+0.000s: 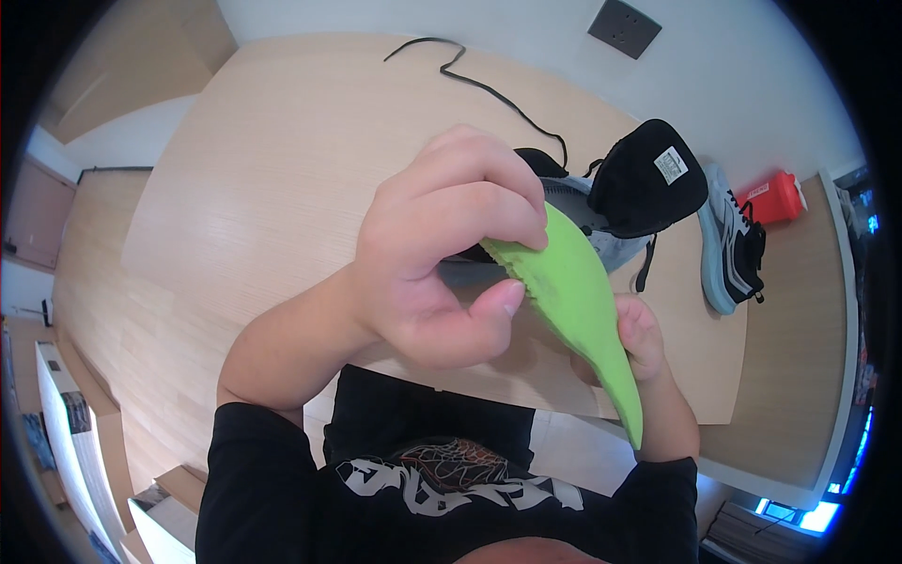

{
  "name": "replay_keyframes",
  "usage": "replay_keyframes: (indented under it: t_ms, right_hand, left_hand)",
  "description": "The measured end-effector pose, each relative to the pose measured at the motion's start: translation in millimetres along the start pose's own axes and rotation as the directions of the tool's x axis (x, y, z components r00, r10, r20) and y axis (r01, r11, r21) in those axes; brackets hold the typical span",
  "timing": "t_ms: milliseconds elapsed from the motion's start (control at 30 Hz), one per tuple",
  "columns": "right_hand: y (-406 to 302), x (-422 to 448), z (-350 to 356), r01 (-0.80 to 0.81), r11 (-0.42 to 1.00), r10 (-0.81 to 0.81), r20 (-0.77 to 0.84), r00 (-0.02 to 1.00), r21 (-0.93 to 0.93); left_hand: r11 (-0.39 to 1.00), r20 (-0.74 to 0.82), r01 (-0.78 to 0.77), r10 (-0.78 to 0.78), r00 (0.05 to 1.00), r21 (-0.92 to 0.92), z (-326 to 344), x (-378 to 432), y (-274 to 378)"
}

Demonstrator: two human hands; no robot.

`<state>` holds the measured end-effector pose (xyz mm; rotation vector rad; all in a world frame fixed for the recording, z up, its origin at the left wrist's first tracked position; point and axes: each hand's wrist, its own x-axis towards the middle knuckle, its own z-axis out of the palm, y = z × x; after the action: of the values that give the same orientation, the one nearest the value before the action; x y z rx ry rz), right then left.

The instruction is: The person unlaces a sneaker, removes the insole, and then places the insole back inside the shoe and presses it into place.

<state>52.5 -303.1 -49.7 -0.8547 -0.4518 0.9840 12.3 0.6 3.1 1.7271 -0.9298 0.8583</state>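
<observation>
A bright green shoe insole is held up over the table, tilted, with a rough edge facing left. My left hand grips its upper end, fingertips on the surface and thumb at the rough edge. Lower down, my right hand holds the insole from its far side; some of its fingers are hidden behind it. Beyond the insole lies a shoe with its black tongue pulled outward, showing a white label. My left hand and the insole cover much of this shoe.
A black lace trails from the shoe across the wooden table. Another shoe, laced, with a pale blue sole, lies on the right beside a red container. The wall behind bears a dark socket plate.
</observation>
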Motion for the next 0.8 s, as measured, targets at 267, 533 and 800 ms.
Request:
replay_keyframes:
  t_ms: [267,533,800]
  right_hand:
    - [1.1,2.5,1.9,0.061,0.975,-0.076,-0.066,0.995,-0.213]
    - [1.5,-2.7,-9.8,0.052,0.999,-0.052,0.003,0.999,-0.012]
    - [3.2,-1.8,-4.1,0.12,0.972,-0.142,-0.097,0.985,-0.201]
  left_hand:
    - [1.0,-0.01,0.005,-0.005,1.0,-0.005,1.1,0.0,-0.8]
    - [1.0,-0.004,0.007,-0.007,1.0,-0.002,1.7,-0.4,-2.4]
    - [0.999,0.003,0.012,-0.012,1.0,-0.044,2.5,-2.1,-3.7]
